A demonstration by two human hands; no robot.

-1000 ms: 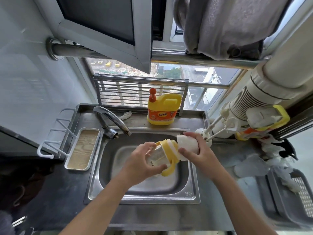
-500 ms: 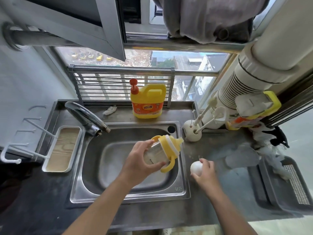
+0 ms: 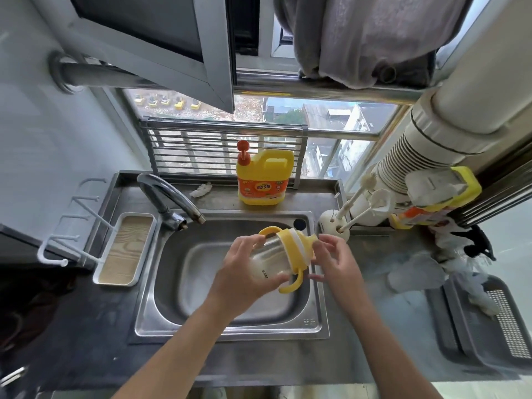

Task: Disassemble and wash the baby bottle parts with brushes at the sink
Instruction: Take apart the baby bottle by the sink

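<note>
Back from the tabletop, right hand, fingers spread, nears yellow screw collar at 2 o'clock of clear plastic bottle gripped by left hand; cap off, washing pending.

The baby bottle is clear, with a yellow collar, yellow handles and a white band. At twelve o'clock the detergent jug is yellow, orange-labelled, red-pumped. The tray at nine shows wood grain.

The basin lies open, with the tap over its back left, the jug behind and the brush stand at right.
</note>
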